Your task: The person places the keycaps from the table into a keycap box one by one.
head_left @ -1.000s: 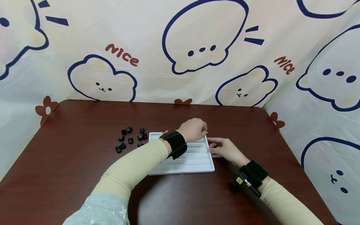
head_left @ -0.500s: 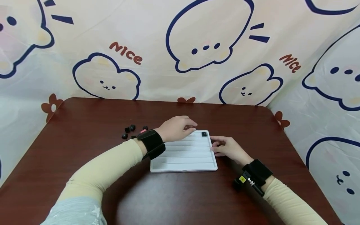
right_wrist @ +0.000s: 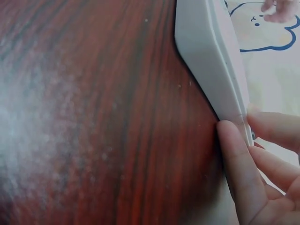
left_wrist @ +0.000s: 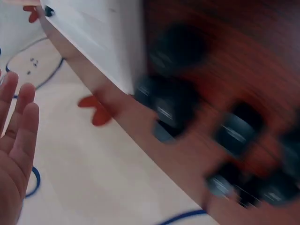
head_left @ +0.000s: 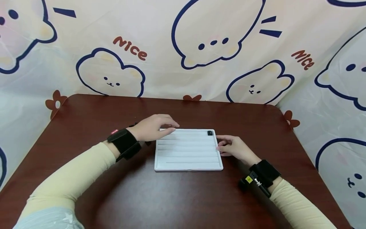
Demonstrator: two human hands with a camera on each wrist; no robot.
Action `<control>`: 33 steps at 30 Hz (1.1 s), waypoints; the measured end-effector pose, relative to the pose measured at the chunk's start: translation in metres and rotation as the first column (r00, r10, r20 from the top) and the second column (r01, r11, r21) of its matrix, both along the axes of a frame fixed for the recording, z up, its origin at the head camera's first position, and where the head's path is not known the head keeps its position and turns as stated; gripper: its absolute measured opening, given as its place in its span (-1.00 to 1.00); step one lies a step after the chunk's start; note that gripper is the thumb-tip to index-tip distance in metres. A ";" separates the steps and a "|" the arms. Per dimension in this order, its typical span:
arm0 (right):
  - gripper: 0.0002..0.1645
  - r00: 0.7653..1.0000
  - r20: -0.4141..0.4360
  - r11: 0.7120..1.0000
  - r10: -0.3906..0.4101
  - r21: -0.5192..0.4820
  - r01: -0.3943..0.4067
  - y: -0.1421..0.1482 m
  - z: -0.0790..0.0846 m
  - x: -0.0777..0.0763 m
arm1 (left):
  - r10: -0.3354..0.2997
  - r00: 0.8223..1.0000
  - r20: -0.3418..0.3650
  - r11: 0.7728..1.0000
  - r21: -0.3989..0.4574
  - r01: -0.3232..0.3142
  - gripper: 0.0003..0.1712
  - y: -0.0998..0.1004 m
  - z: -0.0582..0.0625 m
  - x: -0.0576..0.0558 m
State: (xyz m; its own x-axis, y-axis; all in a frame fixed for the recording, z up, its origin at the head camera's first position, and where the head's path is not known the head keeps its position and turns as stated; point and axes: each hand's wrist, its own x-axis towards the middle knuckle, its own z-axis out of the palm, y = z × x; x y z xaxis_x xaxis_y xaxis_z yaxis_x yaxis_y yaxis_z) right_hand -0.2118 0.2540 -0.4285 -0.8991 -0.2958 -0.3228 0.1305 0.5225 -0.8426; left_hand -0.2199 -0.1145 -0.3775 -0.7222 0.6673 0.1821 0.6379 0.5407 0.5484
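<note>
Hovering left hand (head_left: 154,128): fingers wide.
Right hand (head_left: 236,148): tray (head_left: 186,154) edge touched by extended fingers.
Cube (head_left: 210,133): set in tray's far-right corner.
Other cubes (left_wrist: 235,132): shown by left wrist, mostly hidden from head.

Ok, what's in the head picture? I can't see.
A right hand touches the right edge of a white tray on a table; a left hand hovers near the tray's far left corner. A black piece sits in its far right corner.

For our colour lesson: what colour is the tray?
The tray is white, seen best in the head view.
</note>
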 end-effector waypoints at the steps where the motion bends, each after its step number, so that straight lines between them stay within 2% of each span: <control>1: -0.28 1.000 -0.002 1.000 0.000 0.002 0.000 0.000 0.001 0.000 | 0.000 1.000 0.002 1.000 0.001 0.000 -0.68 -0.006 0.000 0.001; 6: -0.27 1.000 -0.015 1.000 0.004 0.007 -0.003 0.003 0.008 -0.002 | 0.031 1.000 -0.003 1.000 0.002 -0.031 -0.71 -0.032 -0.003 0.008; 11: -0.27 1.000 -0.013 1.000 0.012 -0.002 -0.013 0.002 0.009 -0.002 | 0.082 0.996 0.017 0.996 -0.029 -0.082 -0.74 -0.055 -0.011 0.020; 15: -0.26 1.000 -0.008 1.000 0.013 -0.003 -0.013 0.000 0.007 0.000 | 0.090 0.996 0.022 0.994 -0.067 -0.089 -0.73 -0.067 -0.018 0.025; 23: -0.25 1.000 0.000 1.000 -0.006 0.000 0.006 -0.001 0.005 0.003 | 0.087 0.996 0.017 0.989 -0.122 -0.084 -0.72 -0.075 -0.024 0.027; 33: -0.27 1.000 -0.010 1.000 0.004 -0.023 -0.004 -0.001 0.001 0.004 | 0.121 0.992 0.022 0.970 -0.216 -0.113 -0.70 -0.068 -0.030 0.023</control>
State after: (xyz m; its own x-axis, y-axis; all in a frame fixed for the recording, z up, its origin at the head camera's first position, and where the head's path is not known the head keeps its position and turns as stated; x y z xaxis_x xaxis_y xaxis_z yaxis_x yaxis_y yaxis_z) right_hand -0.2082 0.2527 -0.4273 -0.9009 -0.3066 -0.3071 0.1204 0.5033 -0.8557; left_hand -0.1971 -0.1821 -0.4076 -0.8009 0.5985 0.0176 0.5457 0.7176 0.4328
